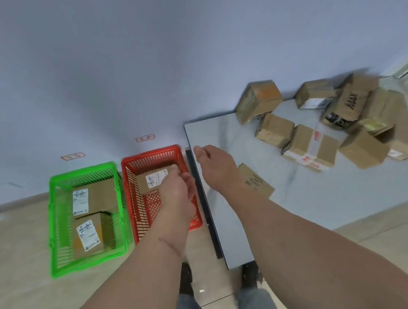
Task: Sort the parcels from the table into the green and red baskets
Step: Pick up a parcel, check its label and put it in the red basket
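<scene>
The red basket [137, 200] stands on the floor and holds one brown parcel [150, 182] with a white label, at its far end. My left hand [180, 189] hovers over this basket just right of that parcel. Its fingers are loosely curled, the palm turned away from the box, and it holds nothing. The green basket [54, 218] to the left holds two labelled parcels [90, 200], [93, 233]. My right hand [214, 164] hangs relaxed and empty above the left edge of the grey table [290, 203]. Several cardboard parcels [309, 146] are piled at the table's far right.
A flat brown parcel [256, 183] lies on the table beside my right forearm. Two small red-bordered labels [145, 138], [73, 156] are stuck on the wall behind the baskets. My legs and shoes show at the bottom, between basket and table.
</scene>
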